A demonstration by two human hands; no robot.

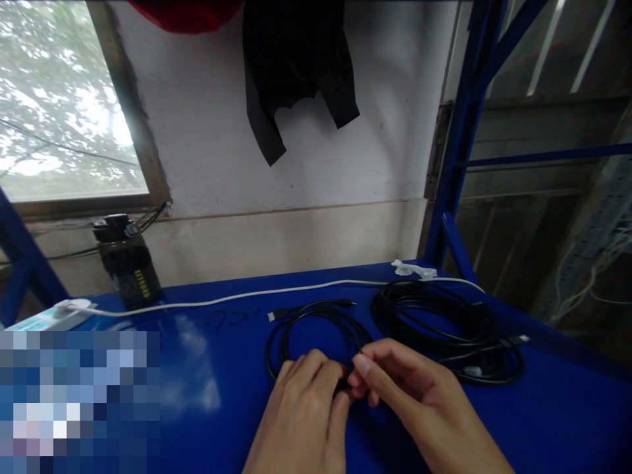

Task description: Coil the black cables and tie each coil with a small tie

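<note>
A thin black cable [316, 308] lies in a loose coil on the blue tabletop, with a USB plug [272, 316] at its left end and a small dark tip [351, 303] at the back. My left hand [309, 398] is closed over the near side of this coil, fingers curled down, hiding that part. Against its fingertips, my right hand [395, 382] pinches thumb and forefinger together at the coil's right side. Whatever sits in that pinch is small, dark and mostly hidden.
Right of my hands lies a thicker black cable coil [429, 329]. A white cord [257, 292] crosses the back, near a dark bottle [128, 270] and crumpled white plastic [412, 268]. Short black strips [237, 318] lie left. A blue post [454, 151] rises behind.
</note>
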